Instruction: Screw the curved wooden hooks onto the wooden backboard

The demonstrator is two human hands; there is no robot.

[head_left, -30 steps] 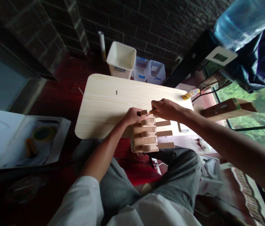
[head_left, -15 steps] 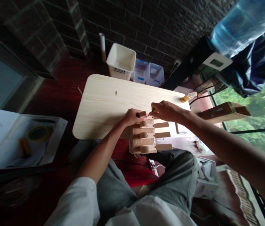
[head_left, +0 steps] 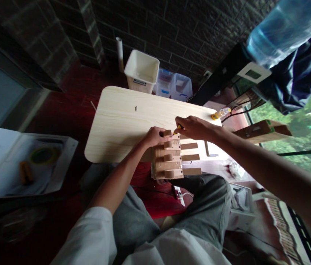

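Observation:
A wooden piece with several slats and curved blocks overhangs the near edge of the pale table. My left hand grips its upper left corner, fingers closed on the top block. Just to the right, my right hand is wrapped round a yellow and black screwdriver, its tip down at the top slat beside my left fingertips. The exact spot that the tip touches is too small to make out. A small screw lies on the table farther back.
A clear bottle with a yellow base stands at the table's back right corner. Behind the table are a cream bin and clear plastic boxes. An open white box is at the left.
My right hand has shifted slightly up and left, and the screwdriver with it now stands at a different tilt. My left hand and the wooden piece are almost unmoved.

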